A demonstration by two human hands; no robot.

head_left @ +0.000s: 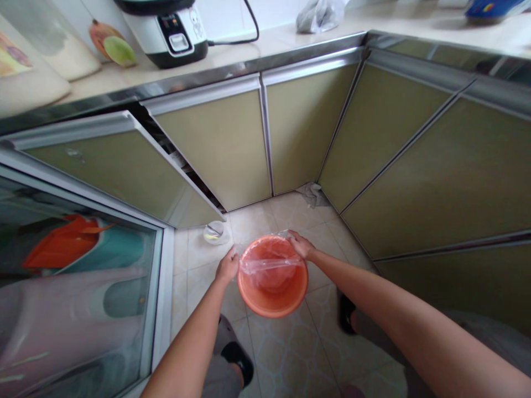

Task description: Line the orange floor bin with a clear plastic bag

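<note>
An orange plastic basin (271,303) sits on the tiled floor between my feet. Over its far half stretches a sheet of clear plastic film (271,265), its near edge crossing the opening in a wrinkled band. My left hand (227,267) is closed on the film at the basin's left rim. At the right far rim, my right hand (302,246) pinches the film's other side. A small clear container (215,233) with something thin inside stands on the floor beyond my left hand.
A cabinet door (116,166) stands ajar at the left, beside a glass-paned door (83,298). Grey cloth (313,194) lies in the cabinet corner. The counter above bears a cooker (172,36), a green mango-like fruit (119,51) and a plastic bag (319,16).
</note>
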